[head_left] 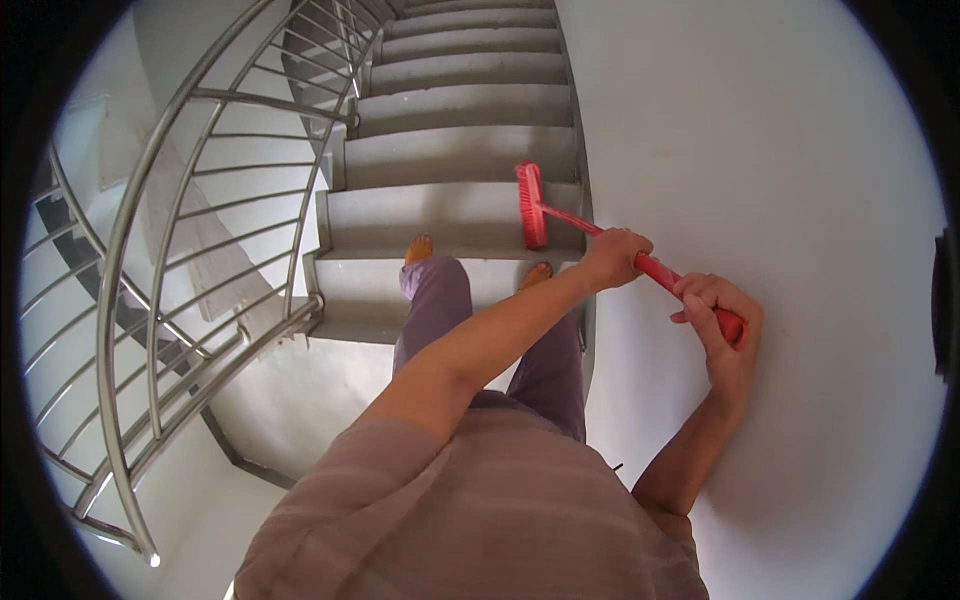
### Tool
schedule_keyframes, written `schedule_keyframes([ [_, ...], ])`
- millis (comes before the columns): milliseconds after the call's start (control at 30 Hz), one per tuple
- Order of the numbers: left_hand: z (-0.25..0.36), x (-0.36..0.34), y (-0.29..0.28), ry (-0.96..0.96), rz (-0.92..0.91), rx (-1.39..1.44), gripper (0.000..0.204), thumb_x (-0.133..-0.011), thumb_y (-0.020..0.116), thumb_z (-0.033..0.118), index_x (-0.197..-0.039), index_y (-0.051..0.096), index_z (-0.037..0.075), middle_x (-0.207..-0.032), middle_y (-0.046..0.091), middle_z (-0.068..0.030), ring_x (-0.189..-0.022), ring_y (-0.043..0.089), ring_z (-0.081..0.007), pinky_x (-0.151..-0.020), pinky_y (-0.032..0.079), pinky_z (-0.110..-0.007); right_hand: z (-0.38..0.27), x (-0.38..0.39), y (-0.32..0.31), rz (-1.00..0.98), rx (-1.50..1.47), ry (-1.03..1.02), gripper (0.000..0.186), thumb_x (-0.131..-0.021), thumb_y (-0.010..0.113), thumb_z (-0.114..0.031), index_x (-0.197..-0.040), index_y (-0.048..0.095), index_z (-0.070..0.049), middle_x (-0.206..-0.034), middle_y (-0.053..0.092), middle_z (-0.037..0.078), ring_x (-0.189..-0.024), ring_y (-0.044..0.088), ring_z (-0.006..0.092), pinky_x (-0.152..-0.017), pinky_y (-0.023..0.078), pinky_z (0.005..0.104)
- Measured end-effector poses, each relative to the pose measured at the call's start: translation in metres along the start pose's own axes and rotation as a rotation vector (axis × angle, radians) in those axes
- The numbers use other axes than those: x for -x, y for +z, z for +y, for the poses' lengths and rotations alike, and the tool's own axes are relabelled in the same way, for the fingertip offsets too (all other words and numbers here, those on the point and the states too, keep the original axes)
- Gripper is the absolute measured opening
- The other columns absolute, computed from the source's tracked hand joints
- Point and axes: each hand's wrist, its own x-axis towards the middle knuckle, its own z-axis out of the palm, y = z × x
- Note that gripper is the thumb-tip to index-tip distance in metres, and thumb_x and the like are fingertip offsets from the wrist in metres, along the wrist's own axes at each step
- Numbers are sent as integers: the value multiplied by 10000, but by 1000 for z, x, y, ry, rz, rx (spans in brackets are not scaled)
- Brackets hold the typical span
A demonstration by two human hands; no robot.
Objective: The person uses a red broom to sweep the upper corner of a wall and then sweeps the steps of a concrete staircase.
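Note:
A red broom slants across the right side of the stairs, its bristled head against a grey step close to the wall. My left hand wraps round the middle of the red handle. Higher up, near the handle's end, my right hand grips it too, beside the white wall. Below the broom head, my bare feet stand on a step, the right one partly hidden by my left forearm.
Grey stairs rise ahead, curving slightly at the top. A metal railing with several bars runs along the left, with a drop beyond it. The white wall borders the right side. A dark object shows at the far right edge.

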Motion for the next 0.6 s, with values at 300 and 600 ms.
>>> schedule_keyframes([
  [300,81,13,-81,308,-348,247,352,-806,819,339,-757,617,56,-667,612,-171,-737,639,-386,-675,486,-484,-26,65,13,248,-125,-396,320,-837,812,-210,-776,561,-22,-718,601,103,-650,597,211,-670,541,370],
  [600,33,3,-231,169,-370,596,221,-886,815,180,-860,706,-10,-650,626,-6,-626,540,-53,-564,446,-284,157,-30,224,517,-113,62,549,-842,802,-207,-1285,509,-70,-1183,611,143,-1064,632,274,-882,533,404],
])
